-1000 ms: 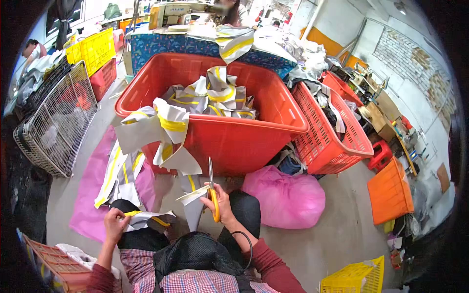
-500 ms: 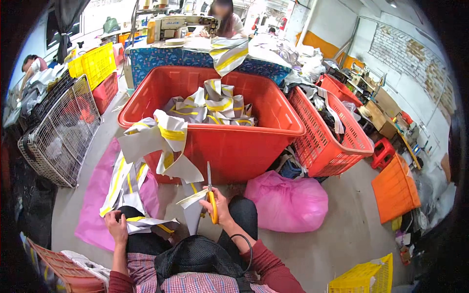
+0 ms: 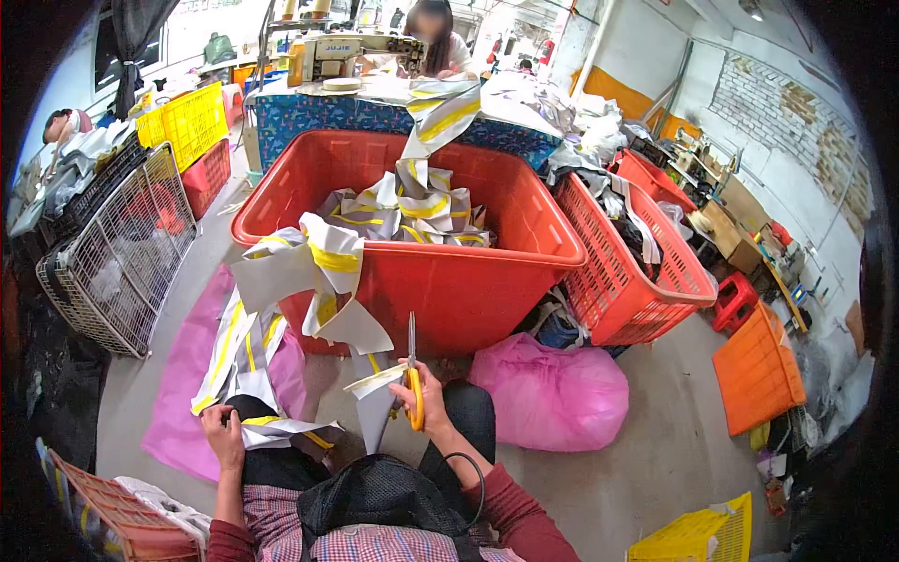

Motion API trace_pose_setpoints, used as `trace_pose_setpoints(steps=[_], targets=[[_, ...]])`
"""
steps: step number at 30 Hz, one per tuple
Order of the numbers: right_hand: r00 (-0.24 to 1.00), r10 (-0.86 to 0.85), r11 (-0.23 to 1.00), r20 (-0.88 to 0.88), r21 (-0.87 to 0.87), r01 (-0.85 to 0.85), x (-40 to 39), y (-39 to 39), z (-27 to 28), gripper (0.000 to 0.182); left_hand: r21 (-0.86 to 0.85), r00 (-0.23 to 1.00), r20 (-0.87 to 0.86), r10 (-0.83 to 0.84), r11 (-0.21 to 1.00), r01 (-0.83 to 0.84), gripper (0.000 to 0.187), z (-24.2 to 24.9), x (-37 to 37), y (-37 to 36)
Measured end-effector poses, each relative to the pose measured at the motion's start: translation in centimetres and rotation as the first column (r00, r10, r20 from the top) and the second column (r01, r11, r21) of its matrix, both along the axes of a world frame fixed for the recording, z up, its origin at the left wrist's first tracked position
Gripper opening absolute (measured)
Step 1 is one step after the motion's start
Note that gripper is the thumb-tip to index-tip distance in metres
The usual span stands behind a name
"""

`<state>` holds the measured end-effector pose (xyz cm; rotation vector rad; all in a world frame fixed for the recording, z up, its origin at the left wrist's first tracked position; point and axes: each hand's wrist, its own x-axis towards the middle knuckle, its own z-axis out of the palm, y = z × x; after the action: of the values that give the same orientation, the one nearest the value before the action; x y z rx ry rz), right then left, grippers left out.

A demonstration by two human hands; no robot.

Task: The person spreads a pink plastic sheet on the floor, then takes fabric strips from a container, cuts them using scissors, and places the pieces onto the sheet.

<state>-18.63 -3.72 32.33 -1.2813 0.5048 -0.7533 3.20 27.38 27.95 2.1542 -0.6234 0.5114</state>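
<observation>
My right hand (image 3: 428, 401) is closed around yellow-handled scissors (image 3: 415, 398), blades pointing up and away from me. A grey-white fabric piece (image 3: 374, 403) hangs beside its fingers, against the scissors. Over my left knee, my left hand (image 3: 225, 438) has its fingers curled at the end of a grey-white fabric piece with yellow stripes (image 3: 281, 431); the fingertips are partly hidden. A chain of striped fabric pieces (image 3: 332, 259) drapes over the near rim of a large red bin (image 3: 421, 290). More striped pieces (image 3: 426, 206) lie inside it.
Pink plastic sheeting (image 3: 183, 403) lies on the floor at left, and a full pink bag (image 3: 552, 389) at right. A red crate (image 3: 632, 253) and a wire basket (image 3: 122, 253) flank the bin. Behind it, a person sits at a sewing machine (image 3: 361, 56).
My right hand and the scissors have shifted slightly to the right. More of the striped strip now hangs from the sewing table into the bin. My left hand has stayed nearly still.
</observation>
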Motion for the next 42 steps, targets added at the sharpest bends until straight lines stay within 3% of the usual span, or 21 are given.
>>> trace_pose_setpoints(steps=[4,6,7,8,9,10,12,14,17,20,26,32,33,34,37,42], targets=[[0.992,-0.116,0.99,0.048,0.09,0.111,0.8,-3.4,2.1,0.049,-0.074,0.998,-0.02,-0.066,0.995,0.064,0.006,0.3,-0.5,0.0],[0.971,-0.166,0.982,0.171,0.121,0.147,1.1,-7.0,8.0,0.044,-0.057,0.996,-0.03,-0.082,0.995,0.08,0.007,0.4,-0.5,0.1],[0.943,-0.153,0.988,0.294,0.064,0.141,2.0,-11.0,9.3,0.042,-0.054,0.996,0.001,-0.091,0.994,0.091,0.009,-0.1,-0.2,0.1],[0.948,-0.148,0.982,0.282,-0.076,0.175,1.7,-13.1,13.6,0.039,-0.056,0.995,0.005,-0.099,0.994,0.099,0.009,-0.1,-0.2,0.0],[0.906,-0.211,0.926,0.368,-0.222,0.306,1.9,-14.7,17.3,0.033,-0.067,0.995,-0.003,-0.098,0.993,0.098,0.009,-0.2,-0.2,0.0],[0.9,-0.213,0.95,0.381,-0.133,0.281,2.1,-17.6,19.6,0.031,-0.077,0.995,-0.012,-0.096,0.993,0.094,0.009,-0.1,-0.2,0.0],[0.868,-0.308,0.911,0.39,-0.143,0.388,2.0,-21.4,23.7,0.032,-0.081,0.995,-0.016,-0.095,0.992,0.093,0.009,-0.1,-0.2,0.0],[0.751,-0.318,0.907,0.579,-0.043,0.418,2.9,-24.0,25.2,0.033,-0.09,0.996,-0.025,-0.091,0.992,0.088,0.01,0.0,-0.3,-0.1],[0.779,-0.337,0.896,0.529,-0.073,0.437,2.8,-23.9,25.1,0.035,-0.105,0.994,-0.042,-0.099,0.99,0.094,0.01,0.4,-0.6,-0.1],[0.83,-0.358,0.903,0.428,-0.066,0.424,2.6,-21.6,23.1,0.034,-0.09,0.992,-0.078,-0.104,0.991,0.097,0.014,0.4,-0.5,0.1],[0.955,-0.226,0.974,0.193,0.029,0.225,2.2,-15.9,13.7,0.04,-0.135,0.989,-0.062,-0.132,0.983,0.123,0.013,0.6,-0.7,0.3],[0.987,-0.137,0.968,0.078,0.222,0.117,0.9,-6.0,4.6,0.043,0.0,0.963,-0.033,-0.269,0.963,0.269,0.009,2.5,-2.6,1.6],[0.988,-0.144,0.969,0.063,0.213,0.127,0.8,-5.0,2.0,0.043,0.079,0.94,-0.141,-0.311,0.943,0.324,0.027,2.5,-2.9,2.7],[0.987,-0.154,0.969,0.049,0.202,0.141,0.9,-4.6,-0.3,0.044,0.074,0.937,-0.139,-0.32,0.941,0.332,0.027,3.0,-3.4,3.0],[0.99,-0.139,0.832,0.004,0.542,0.114,0.5,-4.2,-2.5,0.046,0.168,0.891,-0.159,-0.426,0.877,0.449,0.056,3.5,-4.4,4.0],[0.984,-0.164,0.883,0.063,0.454,0.118,0.7,-5.0,-1.7,0.048,0.122,0.894,-0.176,-0.413,0.891,0.436,0.055,2.5,-4.0,3.7]])
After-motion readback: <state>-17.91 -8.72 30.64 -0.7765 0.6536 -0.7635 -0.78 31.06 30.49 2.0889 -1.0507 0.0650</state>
